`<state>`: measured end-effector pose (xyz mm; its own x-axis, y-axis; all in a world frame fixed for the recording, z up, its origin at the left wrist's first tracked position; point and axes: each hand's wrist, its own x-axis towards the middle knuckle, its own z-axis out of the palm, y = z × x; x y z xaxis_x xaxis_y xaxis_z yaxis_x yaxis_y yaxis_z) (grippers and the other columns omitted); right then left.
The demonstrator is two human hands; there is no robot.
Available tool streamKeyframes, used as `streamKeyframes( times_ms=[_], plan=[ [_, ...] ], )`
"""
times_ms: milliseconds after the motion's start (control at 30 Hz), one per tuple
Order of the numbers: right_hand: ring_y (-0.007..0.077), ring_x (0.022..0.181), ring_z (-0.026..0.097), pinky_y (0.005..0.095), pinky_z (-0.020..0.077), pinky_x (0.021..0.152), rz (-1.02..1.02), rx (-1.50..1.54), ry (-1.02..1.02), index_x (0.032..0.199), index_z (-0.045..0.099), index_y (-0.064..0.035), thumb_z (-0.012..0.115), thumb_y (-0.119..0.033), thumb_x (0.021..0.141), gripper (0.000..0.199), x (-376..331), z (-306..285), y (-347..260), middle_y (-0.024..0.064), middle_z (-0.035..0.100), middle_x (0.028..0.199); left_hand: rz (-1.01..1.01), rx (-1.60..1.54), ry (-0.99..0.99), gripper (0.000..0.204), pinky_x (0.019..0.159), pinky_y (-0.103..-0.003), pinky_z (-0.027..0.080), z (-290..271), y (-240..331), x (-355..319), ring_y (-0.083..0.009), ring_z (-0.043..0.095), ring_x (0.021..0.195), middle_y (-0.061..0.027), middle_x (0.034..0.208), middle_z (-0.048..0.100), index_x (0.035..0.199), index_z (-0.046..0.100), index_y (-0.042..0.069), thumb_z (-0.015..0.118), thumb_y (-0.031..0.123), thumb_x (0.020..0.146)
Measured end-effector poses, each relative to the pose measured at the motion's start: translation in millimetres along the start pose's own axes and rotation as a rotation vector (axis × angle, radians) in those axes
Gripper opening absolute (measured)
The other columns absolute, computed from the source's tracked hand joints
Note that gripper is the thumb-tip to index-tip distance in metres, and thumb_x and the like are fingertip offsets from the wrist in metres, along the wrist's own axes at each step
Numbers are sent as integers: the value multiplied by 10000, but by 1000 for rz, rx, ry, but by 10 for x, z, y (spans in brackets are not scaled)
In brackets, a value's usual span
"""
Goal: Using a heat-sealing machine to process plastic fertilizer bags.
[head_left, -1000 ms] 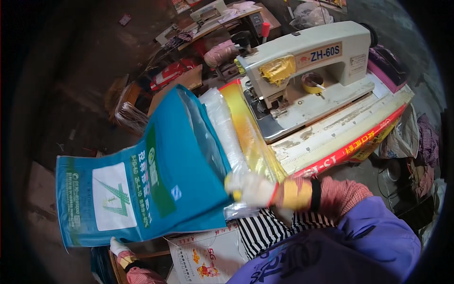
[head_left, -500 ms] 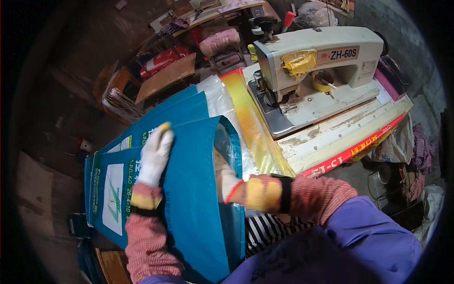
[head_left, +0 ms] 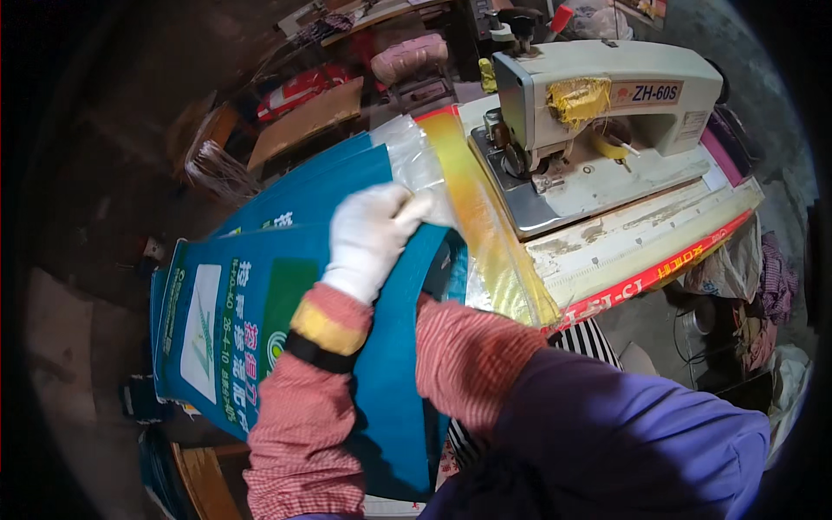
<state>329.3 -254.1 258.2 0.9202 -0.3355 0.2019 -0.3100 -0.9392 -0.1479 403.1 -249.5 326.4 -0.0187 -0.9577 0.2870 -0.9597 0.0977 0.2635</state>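
Gloved left hand (head_left: pixel 368 238) at mouth of blue bag (head_left: pixel 299 282); right hand hidden inside; sewing machine (head_left: pixel 620 91) beyond

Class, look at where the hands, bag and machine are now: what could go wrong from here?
1. The right hand is hidden by the blue bag, so its sleeve might snag the bag's mouth unnoticed.
2. The left hand is at the bag's upper edge, but how firmly it grips is unclear; the edge could slip.
3. The yellow sheet lies between bag and sewing machine; moving the bag might drag it.
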Motion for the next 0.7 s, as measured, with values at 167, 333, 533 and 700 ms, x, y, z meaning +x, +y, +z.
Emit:
streamKeyframes(
  times_ms=[167,333,533,700],
  plan=[
    [227,750,627,350,514,650,-536,-86,-137,975,625,-57,559,-187,824,211,-308,-275,179,95,635,851,-103,-166,495,265,889,-272,417,-754,-138,-1241,-158,550,1003,-109,1131,579,1136,559,-26,504,126,925],
    [167,764,642,273,507,711,-742,480,-300,937,679,-98,593,-230,789,217,-850,-953,403,45,672,848,-749,107,887,384,985,-321,346,-734,-284,-3224,-211,466,1134,-134,1257,486,1241,455,-44,487,195,942],
    [262,746,638,373,501,653,-107,222,52,1226,548,-228,564,-412,772,490,-175,-1120,489,110,661,908,-1161,-1283,944,590,992,-371,338,272,331,-4362,-240,442,1158,-131,1236,481,1279,383,-49,499,396,910],
    [215,933,574,337,444,810,134,369,-443,1311,479,-195,561,-337,859,480,46,-231,543,100,616,1101,-869,37,648,483,952,-358,365,739,524,-4353,-231,483,1080,-112,1171,515,1276,391,-42,506,267,923]
  ],
)
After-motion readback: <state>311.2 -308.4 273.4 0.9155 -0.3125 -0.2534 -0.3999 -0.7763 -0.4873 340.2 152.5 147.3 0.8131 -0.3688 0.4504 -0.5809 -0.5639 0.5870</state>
